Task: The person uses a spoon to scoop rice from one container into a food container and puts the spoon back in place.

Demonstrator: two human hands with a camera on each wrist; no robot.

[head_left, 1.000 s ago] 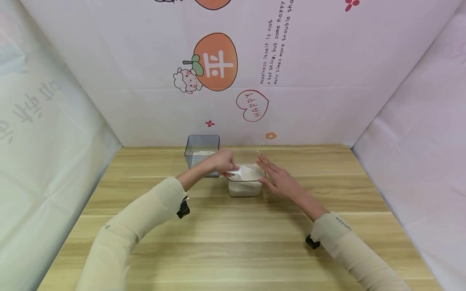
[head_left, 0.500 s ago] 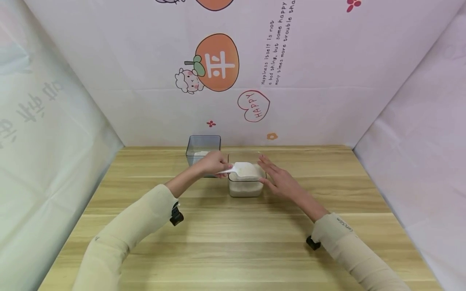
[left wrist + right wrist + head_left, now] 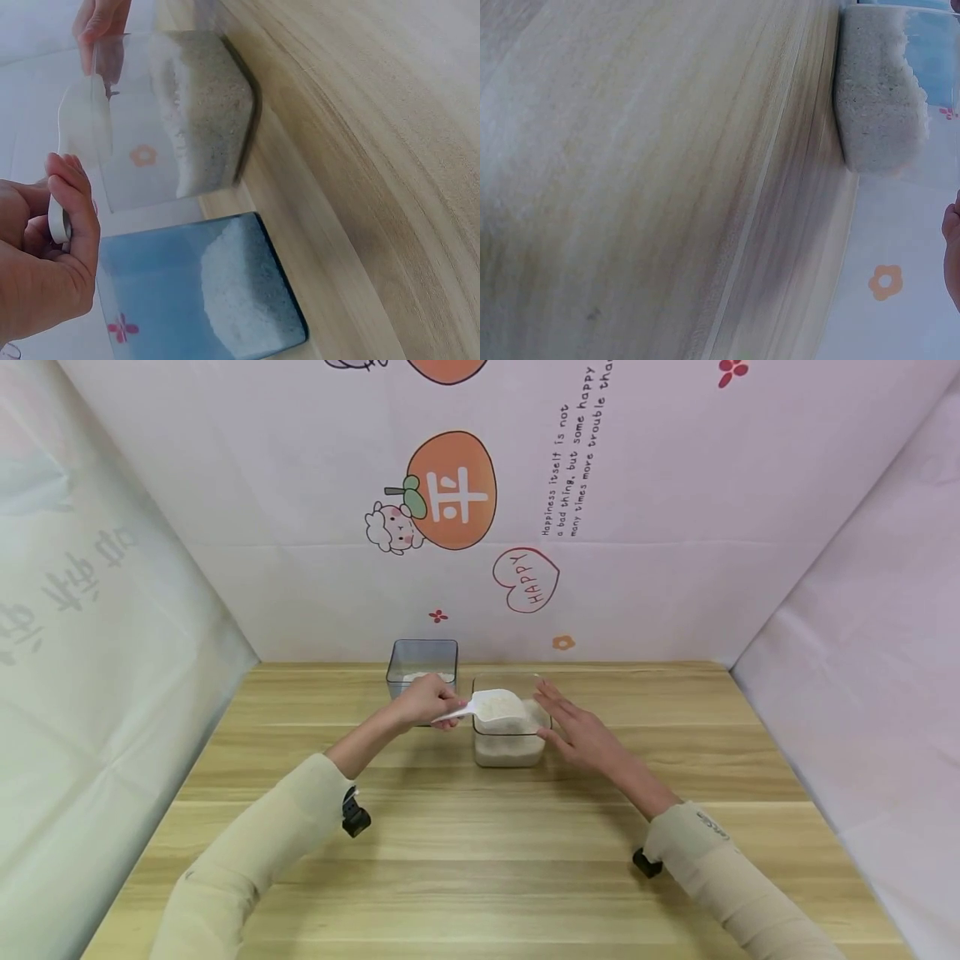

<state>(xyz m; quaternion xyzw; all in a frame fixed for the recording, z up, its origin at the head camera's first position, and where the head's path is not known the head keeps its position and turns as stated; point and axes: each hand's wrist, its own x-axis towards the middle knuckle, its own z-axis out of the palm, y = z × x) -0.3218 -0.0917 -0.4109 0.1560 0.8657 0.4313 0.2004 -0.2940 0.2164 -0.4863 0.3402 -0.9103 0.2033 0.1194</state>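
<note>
My left hand [image 3: 426,702] grips the handle of a white scoop [image 3: 498,707] heaped with white, rice-like grains. The scoop is near level, and its bowl overlaps the open top of a clear square container [image 3: 508,753] half filled with the same grains. In the left wrist view the fingers [image 3: 71,184] curl round the handle, and the scoop's bowl [image 3: 79,120] shows at the container's rim. My right hand [image 3: 576,728] rests its fairly straight fingers and thumb against the clear container's right side. Only a sliver of that hand [image 3: 952,255] enters the right wrist view.
A blue-tinted square container [image 3: 422,660], with a lower pile of white grains [image 3: 244,292], stands left of the clear one, partly behind my left hand. Both are on a wood-grain table [image 3: 480,877] near its back edge. A printed white sheet [image 3: 637,568] rises behind.
My left hand has drawn back to the left and lifted the scoop, now heaped, up from the grains in the clear container. The right hand keeps its place.
</note>
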